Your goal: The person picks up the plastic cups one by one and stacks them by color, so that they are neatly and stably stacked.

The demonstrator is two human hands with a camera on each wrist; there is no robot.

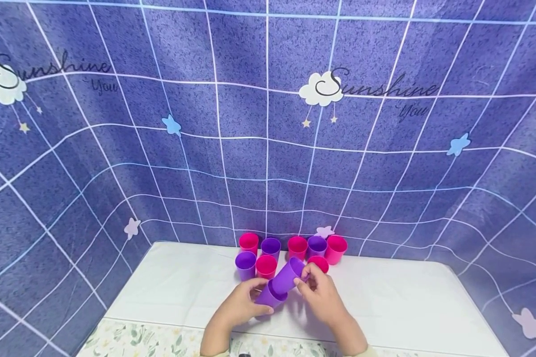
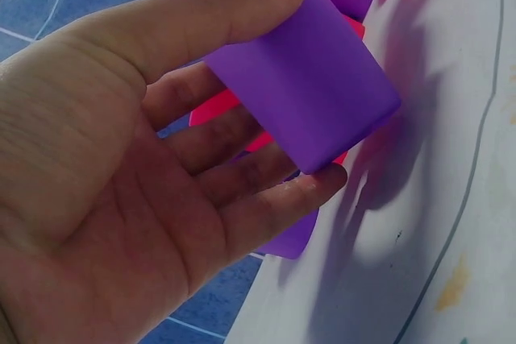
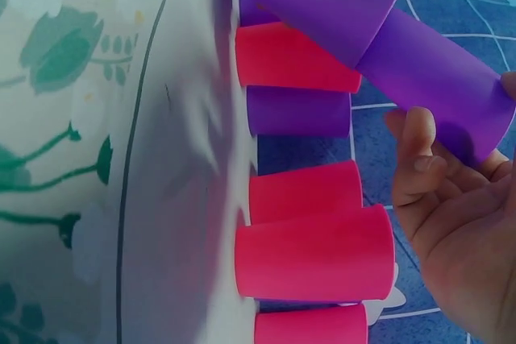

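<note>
Two purple cups are held tilted above the front of the white table, one partly inside the other. My left hand [image 1: 241, 303] grips the lower purple cup [image 2: 322, 78], thumb on the near side and fingers behind it. By its rim, my right hand [image 1: 325, 295] pinches the upper purple cup [image 3: 443, 78], whose base sits within the mouth of the lower one. Close behind the hands stand a pink cup [image 1: 266, 267] and a purple cup [image 1: 245, 267], both upright. Another pink cup [image 1: 318, 264] is partly hidden behind my right hand.
More upright pink and purple cups line the table's back, including a pink cup [image 1: 336, 255] at the right end. A blue gridded curtain [image 1: 268, 148] rises behind the white table [image 1: 406, 302]. Floral cloth [image 1: 161, 339] borders the front edge.
</note>
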